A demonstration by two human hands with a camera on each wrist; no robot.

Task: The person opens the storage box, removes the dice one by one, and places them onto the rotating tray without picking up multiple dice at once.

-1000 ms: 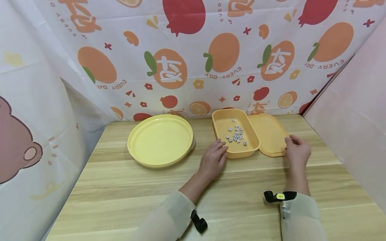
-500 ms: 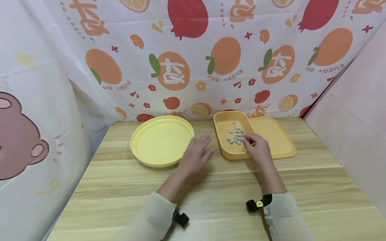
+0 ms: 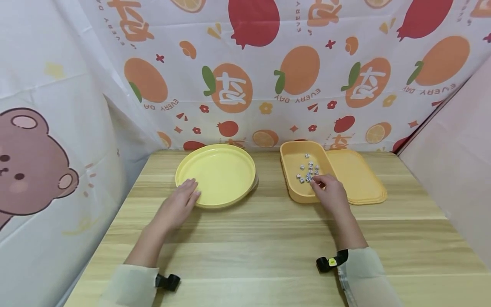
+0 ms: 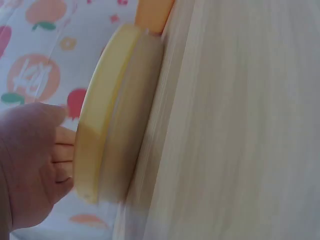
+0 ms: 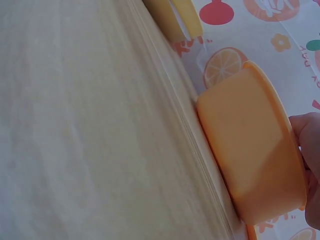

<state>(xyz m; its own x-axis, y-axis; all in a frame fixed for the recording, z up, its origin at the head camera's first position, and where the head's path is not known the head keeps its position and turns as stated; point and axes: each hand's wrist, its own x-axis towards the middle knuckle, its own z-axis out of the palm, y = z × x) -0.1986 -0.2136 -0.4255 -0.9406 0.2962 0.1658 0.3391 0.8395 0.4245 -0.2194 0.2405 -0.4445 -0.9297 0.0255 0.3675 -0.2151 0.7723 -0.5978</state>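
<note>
In the head view, a shallow round yellow tray (image 3: 218,175) stands at the back left. My left hand (image 3: 178,204) lies at its near left rim, fingers extended over the edge; the left wrist view shows the fingers (image 4: 62,155) right behind the yellow rim. To the right stands an orange rectangular box (image 3: 303,197) holding several small white dice (image 3: 310,170) with coloured dots. My right hand (image 3: 331,194) reaches over its near right corner, bent fingertips right at the dice. Whether it pinches one I cannot tell. In the right wrist view, the box wall hides those fingertips.
A flat orange lid (image 3: 358,177) lies on the wooden table (image 3: 245,251) against the box's right side. Behind them hangs a fruit-print curtain (image 3: 264,76). A curtain with a bear (image 3: 34,162) hangs at the left, a pale one (image 3: 456,162) at the right.
My left hand has left the box and crossed left to the yellow tray's near rim. My right hand has gone from the lid's right edge to the dice in the box.
</note>
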